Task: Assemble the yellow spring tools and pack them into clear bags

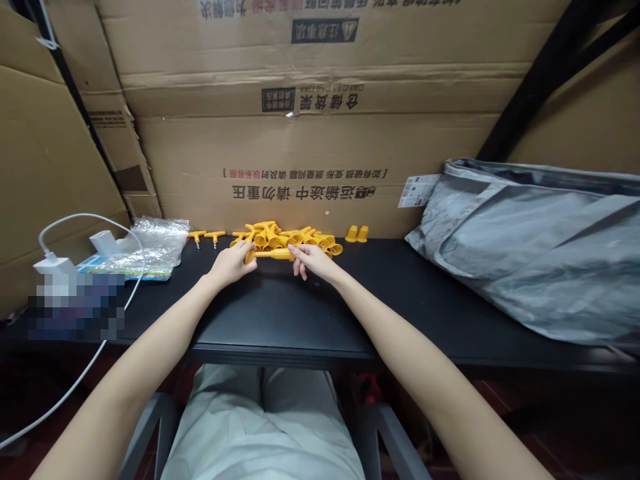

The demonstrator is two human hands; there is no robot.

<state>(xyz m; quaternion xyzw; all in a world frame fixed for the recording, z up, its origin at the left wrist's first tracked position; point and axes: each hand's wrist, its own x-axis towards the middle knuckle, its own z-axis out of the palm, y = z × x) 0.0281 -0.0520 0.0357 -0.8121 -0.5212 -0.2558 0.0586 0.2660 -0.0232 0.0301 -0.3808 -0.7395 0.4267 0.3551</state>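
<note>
Between my two hands a yellow plastic piece with a ribbed shaft (273, 254) lies level, just in front of a pile of similar yellow parts (273, 233). My left hand (234, 264) is closed round its left end. The fingers of my right hand (313, 259) pinch its right end. Several parts in the pile have round flared cups facing me. Left of the pile, two yellow T-handles with metal spiral tips (206, 236) lie apart. On the right, two short yellow caps (357, 233) stand side by side.
A grey fabric bag (530, 253) fills the right side of the black table (280, 313). Clear plastic packaging (150, 247), a white charger (55, 270) and its cable (143, 267) lie at the left. Cardboard (300, 143) stands behind, with a black metal brace (530, 87).
</note>
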